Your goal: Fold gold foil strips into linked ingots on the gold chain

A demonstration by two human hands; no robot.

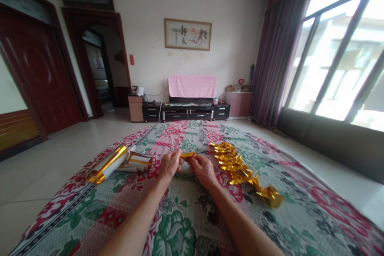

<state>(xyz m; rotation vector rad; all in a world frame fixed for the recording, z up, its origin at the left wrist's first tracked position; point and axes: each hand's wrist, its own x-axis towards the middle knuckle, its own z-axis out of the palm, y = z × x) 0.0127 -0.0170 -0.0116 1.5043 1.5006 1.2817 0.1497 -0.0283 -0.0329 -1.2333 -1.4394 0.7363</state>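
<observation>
Between my two hands is a small folded piece of gold foil paper (187, 155), held just above the patterned cloth (177, 228). My left hand (170, 165) pinches its left end, and my right hand (203, 167) pinches the right end. To the right of my right hand lies a row of several folded gold foil pieces (237, 164), crowded against each other. Left of my left hand rest curled rolls of gold and white foil paper (111, 163), one partly lying over another.
The flowered cloth covers a broad round surface under my arms. Beyond it, a low black TV cabinet (189, 115) stands by the wall, with a pink towel (192, 86) draped over the screen. A purple curtain (271, 48) and windows are on the right, a dark red door (39, 68) on the left.
</observation>
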